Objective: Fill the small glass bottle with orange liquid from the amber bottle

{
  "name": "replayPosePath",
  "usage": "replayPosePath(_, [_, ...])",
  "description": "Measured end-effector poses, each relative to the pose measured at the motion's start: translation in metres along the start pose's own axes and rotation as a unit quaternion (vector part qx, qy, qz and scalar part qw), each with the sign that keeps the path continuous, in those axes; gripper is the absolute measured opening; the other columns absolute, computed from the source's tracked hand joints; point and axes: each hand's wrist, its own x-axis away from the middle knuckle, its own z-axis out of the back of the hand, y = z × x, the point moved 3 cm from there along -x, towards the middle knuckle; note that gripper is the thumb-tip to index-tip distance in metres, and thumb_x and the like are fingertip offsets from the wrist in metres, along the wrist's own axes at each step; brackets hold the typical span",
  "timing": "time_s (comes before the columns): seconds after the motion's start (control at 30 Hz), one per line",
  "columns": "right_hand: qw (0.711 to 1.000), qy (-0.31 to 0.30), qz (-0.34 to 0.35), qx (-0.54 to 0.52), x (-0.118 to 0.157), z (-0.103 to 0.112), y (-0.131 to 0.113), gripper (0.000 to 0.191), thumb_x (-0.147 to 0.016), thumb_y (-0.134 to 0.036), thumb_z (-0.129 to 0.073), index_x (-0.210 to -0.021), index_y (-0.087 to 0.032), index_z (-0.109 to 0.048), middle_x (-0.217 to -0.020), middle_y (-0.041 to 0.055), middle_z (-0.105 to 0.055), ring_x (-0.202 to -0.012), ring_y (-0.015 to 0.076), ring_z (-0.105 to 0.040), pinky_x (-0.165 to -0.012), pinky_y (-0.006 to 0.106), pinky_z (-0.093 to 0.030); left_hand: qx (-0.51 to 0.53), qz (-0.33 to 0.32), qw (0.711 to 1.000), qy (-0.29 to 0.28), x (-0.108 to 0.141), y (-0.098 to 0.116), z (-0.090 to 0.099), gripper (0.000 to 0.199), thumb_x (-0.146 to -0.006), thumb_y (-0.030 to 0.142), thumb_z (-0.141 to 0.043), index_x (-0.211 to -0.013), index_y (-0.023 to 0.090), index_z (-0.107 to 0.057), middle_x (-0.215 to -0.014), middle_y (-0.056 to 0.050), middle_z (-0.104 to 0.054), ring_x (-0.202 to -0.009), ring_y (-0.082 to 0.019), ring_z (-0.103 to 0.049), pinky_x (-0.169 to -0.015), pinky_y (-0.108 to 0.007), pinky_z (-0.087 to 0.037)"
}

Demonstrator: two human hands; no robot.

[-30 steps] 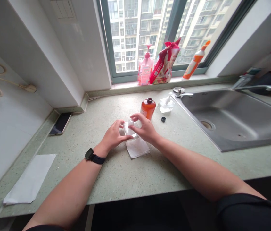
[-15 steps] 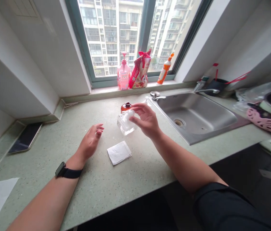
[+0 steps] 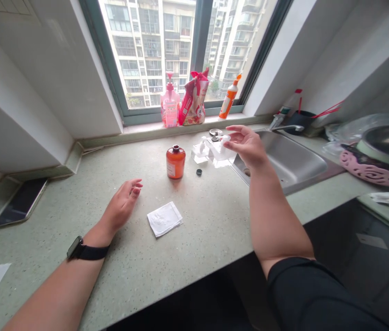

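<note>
My right hand (image 3: pixel 248 145) grips a clear square pump bottle (image 3: pixel 221 156) by its white pump top, at the sink's left edge. Just left of it is a second clear pump bottle (image 3: pixel 200 154) with a white top. An uncapped amber bottle (image 3: pixel 175 163) with a pale label stands upright in the middle of the counter. Its neck is open, and a small black cap (image 3: pixel 199 172) lies to its right. My left hand (image 3: pixel 122 202) rests on the counter, loosely curled with fingers apart and nothing in it. The nearest thing to it is a folded white tissue (image 3: pixel 165 219).
The steel sink (image 3: pixel 294 158) lies to the right, below a faucet (image 3: pixel 289 128). On the windowsill are a pink pump bottle (image 3: pixel 170 103), a red bag (image 3: pixel 193 99) and an orange bottle (image 3: pixel 228 101). A phone (image 3: pixel 22 202) lies far left. A pink basket (image 3: pixel 370 165) sits far right.
My right hand has carried the clear pump bottle to the right, beside the second one. The amber bottle and black cap now show fully. The left hand has stayed nearly still.
</note>
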Motion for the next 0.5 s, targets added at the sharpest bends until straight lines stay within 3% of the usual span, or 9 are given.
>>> replayPosePath(0.23, [0.997,-0.026,-0.061,0.038,-0.001,-0.007,0.029,0.056,-0.060,-0.044,-0.096,-0.106,-0.020,-0.078,-0.100,0.0077,-0.078,-0.095,0.0273,-0.074,-0.095,0.052,-0.062,-0.012,-0.009,1.000,-0.007,0.000,0.005,0.001,0.064,-0.107,0.071,-0.036,-0.136,0.020,-0.063,-0.124,-0.014,-0.073,-0.118,-0.031,-0.071,-0.111,-0.053,-0.054])
replayPosePath(0.5, [0.990,-0.060,-0.089,0.086,0.002,-0.029,0.048,0.049,-0.063,-0.039,-0.089,-0.106,-0.019,-0.078,-0.098,0.0103,-0.079,-0.096,0.0291,-0.075,-0.093,0.053,-0.060,-0.027,-0.026,0.999,-0.007,-0.001,0.006,0.001,0.061,-0.108,0.069,-0.036,-0.132,0.021,-0.065,-0.121,-0.012,-0.074,-0.117,-0.030,-0.071,-0.109,-0.050,-0.055])
